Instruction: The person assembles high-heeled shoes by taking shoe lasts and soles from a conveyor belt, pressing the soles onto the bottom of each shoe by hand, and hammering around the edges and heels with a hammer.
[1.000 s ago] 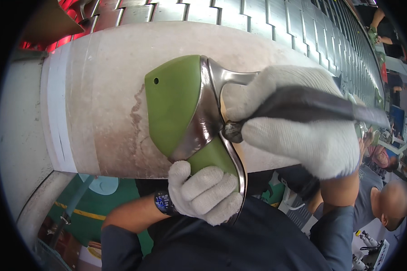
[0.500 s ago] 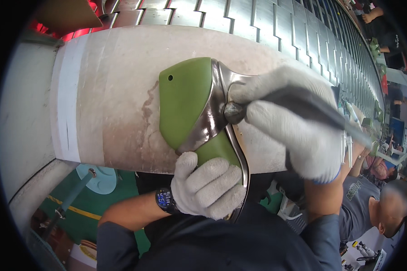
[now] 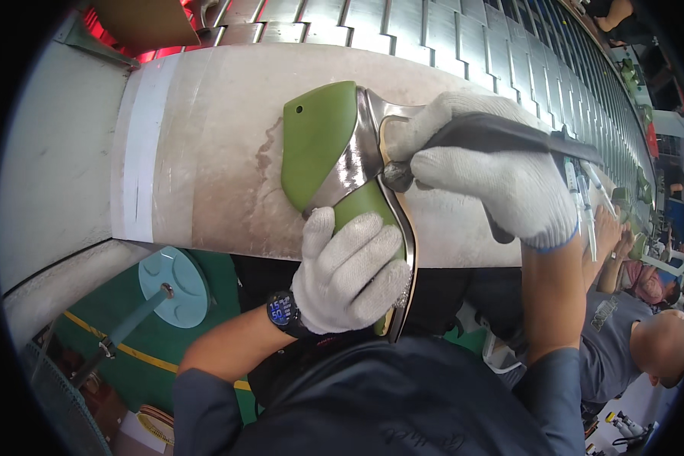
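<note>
A green molded part [image 3: 319,144] with dark, shiny metallic bands and a small hole near its upper left corner rests on the worn pale work surface. My left hand [image 3: 349,273], in a white knit glove, lies over its lower section with the fingers laid on it, the lower edge partly hidden. In my gloved right hand [image 3: 494,167] is a dark cloth-like piece [image 3: 501,133] with a rounded grey wad [image 3: 397,176] pinched at the fingertips. The wad touches the metallic band at the part's right side. What lies inside the right palm is hidden.
Slatted metal conveyor plates [image 3: 448,45] run behind the work surface [image 3: 228,159]. Several syringes [image 3: 585,194] lie at its right end. A light blue round stool [image 3: 173,287] stands lower left. Another person [image 3: 623,334] is at the right. Brown cardboard [image 3: 148,23] sits upper left.
The view has shifted, with the scene sliding a little right and up. The dark cloth-like piece was blurred and now looks sharper. Both hands keep their places on the green part.
</note>
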### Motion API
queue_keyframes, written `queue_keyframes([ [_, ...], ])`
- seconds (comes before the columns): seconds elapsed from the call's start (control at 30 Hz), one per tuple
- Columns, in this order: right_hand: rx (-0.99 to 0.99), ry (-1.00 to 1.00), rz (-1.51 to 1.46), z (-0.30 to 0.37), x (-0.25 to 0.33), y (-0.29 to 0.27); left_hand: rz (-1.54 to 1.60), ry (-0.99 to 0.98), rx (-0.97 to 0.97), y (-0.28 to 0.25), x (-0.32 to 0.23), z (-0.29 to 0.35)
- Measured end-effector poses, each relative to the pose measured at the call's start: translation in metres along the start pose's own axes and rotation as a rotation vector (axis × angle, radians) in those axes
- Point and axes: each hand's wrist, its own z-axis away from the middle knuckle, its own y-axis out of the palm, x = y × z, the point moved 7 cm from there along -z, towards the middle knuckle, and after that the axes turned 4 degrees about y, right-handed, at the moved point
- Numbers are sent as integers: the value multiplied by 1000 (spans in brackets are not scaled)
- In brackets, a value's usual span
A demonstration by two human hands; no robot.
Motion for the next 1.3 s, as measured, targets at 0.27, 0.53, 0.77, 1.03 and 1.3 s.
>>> queue_keyframes([
  [0.27,-274,290,-626,38,-38,21,1,37,-23,0,1,3],
  [0.53,-513,159,-502,126,-10,26,-13,65,-36,-1,1,4],
  [0.77,-414,34,-319,132,6,54,-13,117,-99,0,1,1],
  [1.03,-601,-75,-356,144,33,23,-3,64,-48,-2,-3,-10],
  [1.3,-423,122,-485,103,4,34,-120,154,54,2,3,1],
])
